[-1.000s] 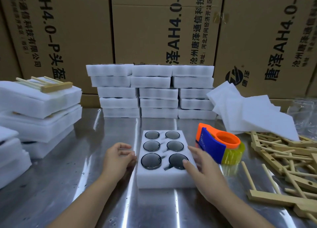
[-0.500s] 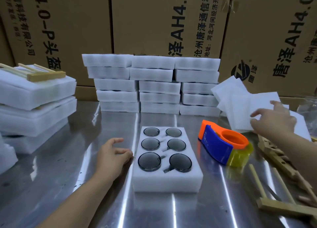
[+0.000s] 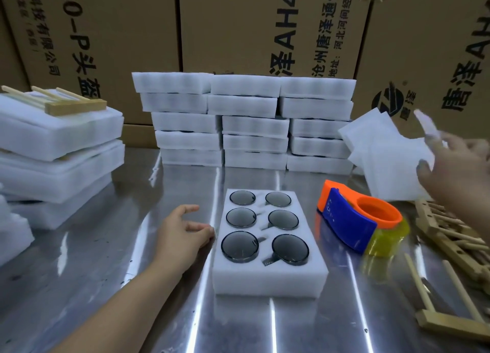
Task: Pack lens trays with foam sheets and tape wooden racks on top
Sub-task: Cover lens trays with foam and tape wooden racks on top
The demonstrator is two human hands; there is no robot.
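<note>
A white foam lens tray [image 3: 267, 277] with several dark round lenses lies uncovered in the middle of the steel table. My left hand [image 3: 183, 232] rests open on the table, fingertips touching the tray's left side. My right hand [image 3: 456, 164] is at the far right, fingers spread over the pile of thin white foam sheets [image 3: 384, 159]; it is blurred, and whether it grips a sheet cannot be told. An orange-and-blue tape dispenser [image 3: 355, 220] with yellowish tape sits right of the tray. Loose wooden racks [image 3: 450, 236] lie at the right edge.
Stacks of closed foam trays [image 3: 246, 122] stand behind the open tray. Larger foam packs [image 3: 58, 151] with a wooden rack [image 3: 69, 104] on top sit at the left. Cardboard boxes [image 3: 238, 26] wall off the back.
My right hand left the tray's right edge and moved up and right to the foam sheet pile. My left hand stayed beside the tray.
</note>
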